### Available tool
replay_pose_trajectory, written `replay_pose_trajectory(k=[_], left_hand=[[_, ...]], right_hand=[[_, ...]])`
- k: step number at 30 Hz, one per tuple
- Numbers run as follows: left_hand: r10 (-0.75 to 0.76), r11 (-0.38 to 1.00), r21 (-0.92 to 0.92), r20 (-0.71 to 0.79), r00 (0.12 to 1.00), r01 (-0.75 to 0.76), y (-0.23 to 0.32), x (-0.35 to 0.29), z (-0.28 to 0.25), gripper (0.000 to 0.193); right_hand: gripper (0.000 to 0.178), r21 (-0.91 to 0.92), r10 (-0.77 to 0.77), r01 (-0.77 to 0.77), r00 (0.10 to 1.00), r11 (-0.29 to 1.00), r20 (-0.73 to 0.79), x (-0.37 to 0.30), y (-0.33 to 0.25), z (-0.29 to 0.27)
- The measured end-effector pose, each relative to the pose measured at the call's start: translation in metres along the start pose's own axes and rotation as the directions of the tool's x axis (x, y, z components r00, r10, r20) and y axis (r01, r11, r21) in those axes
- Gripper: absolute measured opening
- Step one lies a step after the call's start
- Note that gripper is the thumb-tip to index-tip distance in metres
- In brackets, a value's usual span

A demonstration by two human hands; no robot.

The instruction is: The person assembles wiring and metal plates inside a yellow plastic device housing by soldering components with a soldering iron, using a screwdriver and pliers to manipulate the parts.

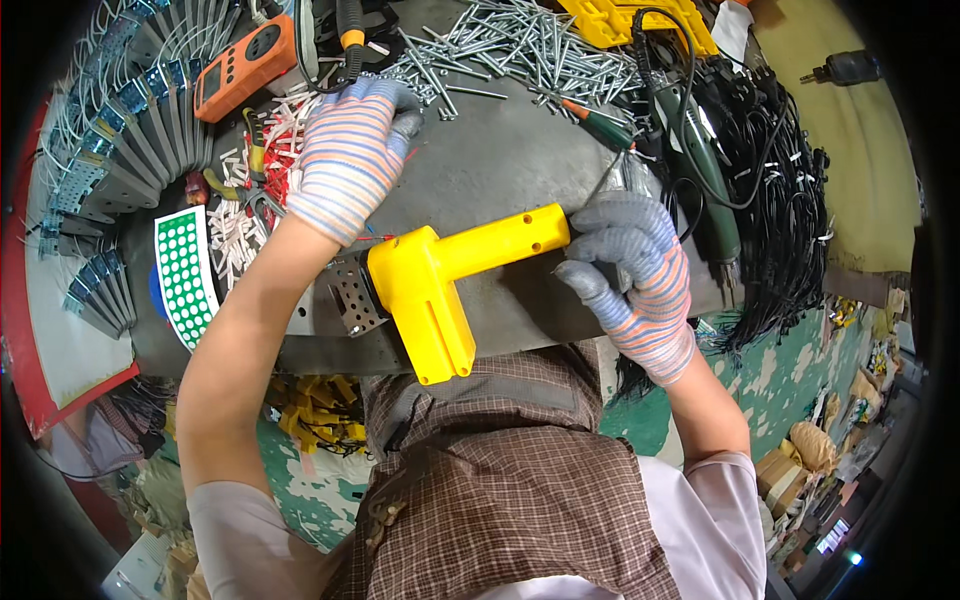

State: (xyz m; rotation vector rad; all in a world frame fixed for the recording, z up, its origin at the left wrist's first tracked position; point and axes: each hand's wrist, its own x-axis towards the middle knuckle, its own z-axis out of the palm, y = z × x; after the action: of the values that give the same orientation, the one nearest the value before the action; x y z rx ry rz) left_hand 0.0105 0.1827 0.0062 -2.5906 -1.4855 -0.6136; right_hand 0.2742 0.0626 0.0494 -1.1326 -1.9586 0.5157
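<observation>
A yellow plastic tool housing (428, 290) with a long tubular handle lies at the bench's near edge. A perforated metal bracket (355, 296) sits at its left end. My right hand (640, 275), in a striped glove with grey fingertips, is beside the handle's free end. Its thumb and fingers are apart; I cannot tell whether they touch the handle. My left hand (355, 155), gloved alike, reaches to the far side, by the left edge of a heap of long silver screws (530, 50). Its thumb stands off from the fingers, whose tips are partly hidden. Nothing shows in it.
At left are an orange meter (246, 68), pliers (255, 145), small white and red parts (240, 235), a green-dotted sticker sheet (186, 275) and rows of metal brackets (130, 125). At right lie a green power screwdriver (705, 185), a green-handled screwdriver (605, 128) and black cables (775, 170).
</observation>
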Motion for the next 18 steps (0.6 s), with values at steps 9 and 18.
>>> replay_pose_trajectory(k=[9, 18], left_hand=[[-0.192, 0.380, -0.777, 0.465, 0.864, 0.502, 0.067, -0.008, -0.051, 0.015], [0.143, 0.705, -0.648, 0.529, 0.836, 0.289, 0.083, 0.013, -0.037, 0.018]], right_hand=[[0.027, -0.145, -0.126, 0.121, 0.992, 0.982, -0.020, 0.000, 0.008, 0.021], [0.026, -0.300, -0.211, 0.163, 0.968, 0.940, -0.133, -0.009, 0.009, 0.033]])
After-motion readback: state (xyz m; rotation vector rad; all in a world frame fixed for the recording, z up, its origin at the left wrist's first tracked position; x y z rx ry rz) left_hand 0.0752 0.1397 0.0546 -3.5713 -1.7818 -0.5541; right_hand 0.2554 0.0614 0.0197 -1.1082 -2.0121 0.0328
